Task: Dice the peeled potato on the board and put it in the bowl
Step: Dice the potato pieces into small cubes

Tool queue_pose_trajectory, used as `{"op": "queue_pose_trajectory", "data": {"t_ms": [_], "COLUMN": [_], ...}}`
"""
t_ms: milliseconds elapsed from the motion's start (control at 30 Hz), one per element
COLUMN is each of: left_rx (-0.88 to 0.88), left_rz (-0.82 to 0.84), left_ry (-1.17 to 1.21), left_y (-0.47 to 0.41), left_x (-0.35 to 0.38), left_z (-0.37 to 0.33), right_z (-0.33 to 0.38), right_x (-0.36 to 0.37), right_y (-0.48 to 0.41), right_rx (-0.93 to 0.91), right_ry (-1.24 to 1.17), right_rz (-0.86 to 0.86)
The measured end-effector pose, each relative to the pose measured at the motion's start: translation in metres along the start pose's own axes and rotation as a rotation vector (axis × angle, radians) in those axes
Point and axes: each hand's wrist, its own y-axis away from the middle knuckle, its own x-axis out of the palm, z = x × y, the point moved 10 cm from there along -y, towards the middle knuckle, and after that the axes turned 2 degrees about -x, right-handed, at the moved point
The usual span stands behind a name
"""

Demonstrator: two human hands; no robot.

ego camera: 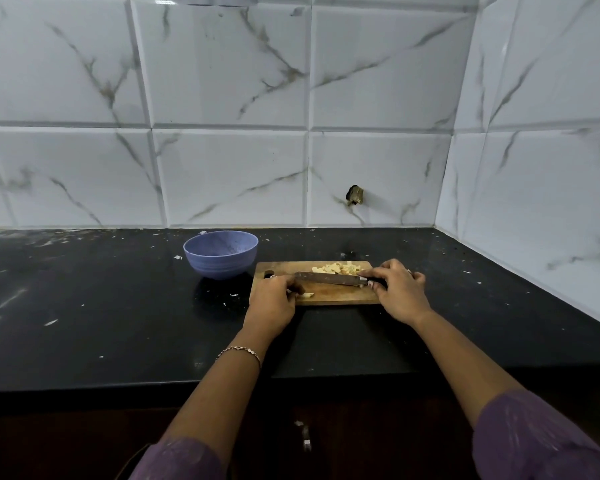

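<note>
Biggest thing in view is the wall (222,81), white marble-look tiles w/ grey veins, wrapping round the corner on the right. There's a small dark chipped hole (355,195) low down in it, behind the work area. Below that is the black countertop (101,306), speckled w/ pale scraps and smears all over.

The wooden board (333,297) lies flat on the counter, long side facing the person. The blue-purple bowl (219,265) sits upright just beside the board's far left corner, on the counter, not on the board.

Both forearms come in from the bottom w/ purple sleeves (541,441) pushed up, and a thin bracelet (239,353) on the left wrist.

Right hand (399,292) is at the right end of the board, fingers wrapped round the knife's black handle, forefinger stretched fwd toward the blade. The knife (326,278) lies across the board w/ its tip pointing left, reaching the left hand.

Left hand (274,303) is knuckles-up over the board's left end. Its own knuckles block the fingertips so can't swear to it, but looks like it's pinching a pale potato strip (306,295) down against the board.

The diced potato (336,268) is in a loose pile on the far right part of the board, behind the blade, just in front of the right forefinger
</note>
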Motion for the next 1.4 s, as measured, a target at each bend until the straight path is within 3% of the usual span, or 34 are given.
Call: {"op": "queue_pose_trajectory", "data": {"t_ms": [367, 567, 767, 1100, 1400], "left_rx": [-0.003, 0.034, -0.011, -0.107, -0.097], "left_rz": [0.004, 0.017, 0.033, -0.071, -0.108], "left_ry": [0.007, -0.002, 0.004, 0.065, -0.046], "left_y": [-0.001, 0.0, -0.007, -0.006, -0.005], "left_x": [0.0, -0.001, 0.001, 0.003, 0.0], "left_z": [0.0, -0.007, -0.011, -0.003, -0.003], "right_z": [0.012, 0.026, 0.029, -0.006, -0.003], "right_x": [-0.006, -0.023, -0.034, -0.04, -0.035], "right_y": [0.007, 0.02, 0.029, 0.046, 0.055], "right_rx": [-0.047, -0.068, -0.029, 0.25, 0.272], "right_ry": [0.081, 0.28, 0.341, 0.105, -0.006], "right_rz": [-0.1, -0.259, -0.299, -0.258, -0.203]}}
